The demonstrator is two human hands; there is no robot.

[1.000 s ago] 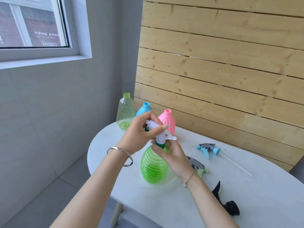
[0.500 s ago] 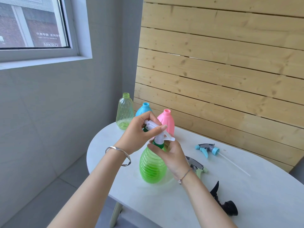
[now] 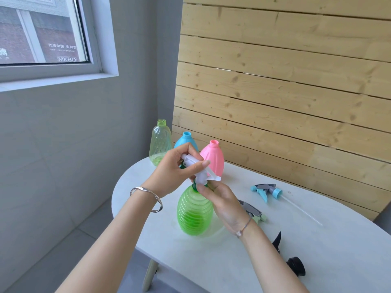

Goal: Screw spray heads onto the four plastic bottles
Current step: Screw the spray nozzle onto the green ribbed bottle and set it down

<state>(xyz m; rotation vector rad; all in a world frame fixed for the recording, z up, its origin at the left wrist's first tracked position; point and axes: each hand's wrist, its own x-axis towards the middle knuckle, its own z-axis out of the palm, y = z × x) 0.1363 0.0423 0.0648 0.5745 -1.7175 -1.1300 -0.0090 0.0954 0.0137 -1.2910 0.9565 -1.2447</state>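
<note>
A ribbed bright green bottle stands on the white table. A white spray head with a dark green collar sits on its neck. My left hand grips the white spray head from the left. My right hand pinches the collar at the bottle's neck. Behind stand a pale green clear bottle, a blue bottle partly hidden by my left hand, and a pink bottle, all with open necks.
Three loose spray heads lie on the table at right: a blue-and-grey one with a long tube, a grey-and-pale-green one behind my right wrist, and a black one near the front edge. A wooden slat wall backs the table.
My right hand's fingers have shifted around the collar and the bottle has moved slightly left; my left hand keeps its hold on the spray head.
</note>
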